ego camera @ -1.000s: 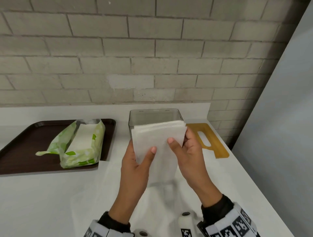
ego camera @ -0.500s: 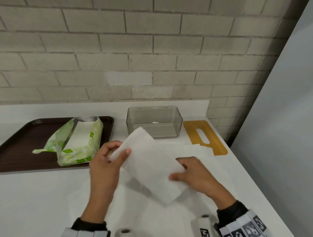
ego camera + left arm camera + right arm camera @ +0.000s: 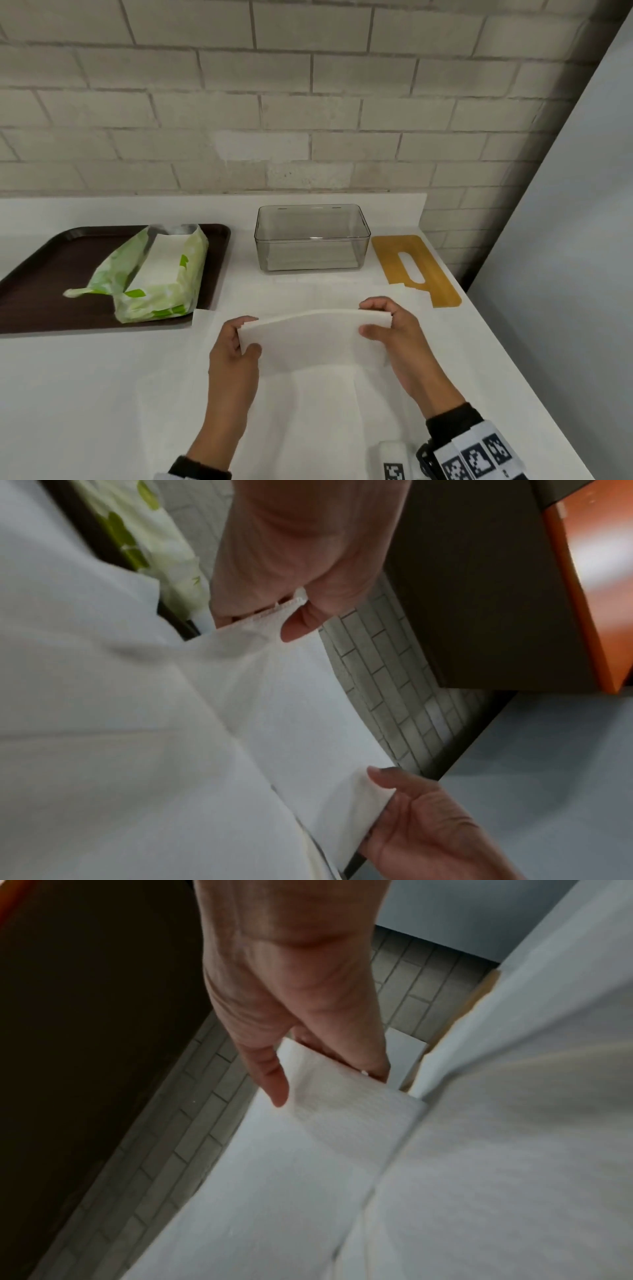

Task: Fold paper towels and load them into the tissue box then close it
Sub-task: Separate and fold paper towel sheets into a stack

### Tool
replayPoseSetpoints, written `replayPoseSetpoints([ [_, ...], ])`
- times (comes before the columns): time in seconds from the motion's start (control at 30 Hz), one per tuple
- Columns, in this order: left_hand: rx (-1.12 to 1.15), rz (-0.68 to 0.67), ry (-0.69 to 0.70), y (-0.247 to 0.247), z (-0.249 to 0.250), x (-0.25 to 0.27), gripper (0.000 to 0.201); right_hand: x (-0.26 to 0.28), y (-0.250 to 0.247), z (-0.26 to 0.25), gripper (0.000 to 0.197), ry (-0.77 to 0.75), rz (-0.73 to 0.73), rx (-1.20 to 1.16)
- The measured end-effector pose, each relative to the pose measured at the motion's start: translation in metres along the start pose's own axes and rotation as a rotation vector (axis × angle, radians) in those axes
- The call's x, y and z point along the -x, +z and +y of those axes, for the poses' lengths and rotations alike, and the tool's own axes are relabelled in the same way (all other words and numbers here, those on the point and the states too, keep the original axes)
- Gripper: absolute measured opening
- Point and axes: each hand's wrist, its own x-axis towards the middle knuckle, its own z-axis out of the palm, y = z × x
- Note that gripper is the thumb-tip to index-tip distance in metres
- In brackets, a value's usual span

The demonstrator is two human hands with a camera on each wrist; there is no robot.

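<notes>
A folded stack of white paper towels [image 3: 313, 337] is held level just above the counter, long side left to right. My left hand [image 3: 245, 337] pinches its left end [image 3: 270, 620], thumb in front and fingers behind. My right hand [image 3: 378, 320] pinches the right end [image 3: 308, 1069] the same way. The clear tissue box [image 3: 312, 237] stands open and empty behind the stack. Its yellow wooden lid [image 3: 416, 269] with a slot lies flat to the right of the box. More white towels [image 3: 329, 411] lie spread on the counter under my hands.
A dark brown tray [image 3: 37, 274] at the left holds an opened green and white towel pack [image 3: 154, 274]. A brick wall runs along the back of the white counter [image 3: 68, 394]. A grey panel [image 3: 565, 240] bounds the right side, past the counter's right edge.
The stack was upright in front of the box, then tilted diagonally, and now lies level and lower, closer to me. Both hands shifted to its two ends.
</notes>
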Motion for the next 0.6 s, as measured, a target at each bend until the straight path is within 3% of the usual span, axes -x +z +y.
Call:
replayPoseSetpoints([
  [0.17,-0.021,0.004,-0.083,0.007,-0.005,-0.003,0.044,-0.002,0.0,0.02,0.044,0.116,0.049,-0.03],
  [0.27,-0.01,-0.014,-0.093,0.01,-0.005,-0.002,0.03,-0.002,0.004,0.023,0.038,0.164,0.031,0.091],
  [0.33,0.002,-0.013,-0.086,0.006,-0.003,-0.005,0.019,-0.003,0.002,0.015,0.034,0.135,0.014,0.173],
  [0.4,-0.03,-0.051,-0.076,-0.007,0.003,-0.007,0.025,-0.007,-0.005,-0.004,0.033,0.07,-0.016,0.219],
  [0.47,-0.228,-0.212,-0.04,-0.022,0.009,-0.008,0.035,-0.011,-0.012,-0.031,0.029,0.0,-0.064,0.227],
  [0.53,-0.504,-0.479,-0.016,-0.024,0.021,-0.003,0.032,-0.012,-0.011,-0.057,0.026,-0.077,-0.127,0.195],
  [0.6,-0.575,-0.584,0.051,-0.013,0.035,0.007,0.026,-0.011,-0.002,-0.078,0.028,-0.148,-0.19,0.148],
])
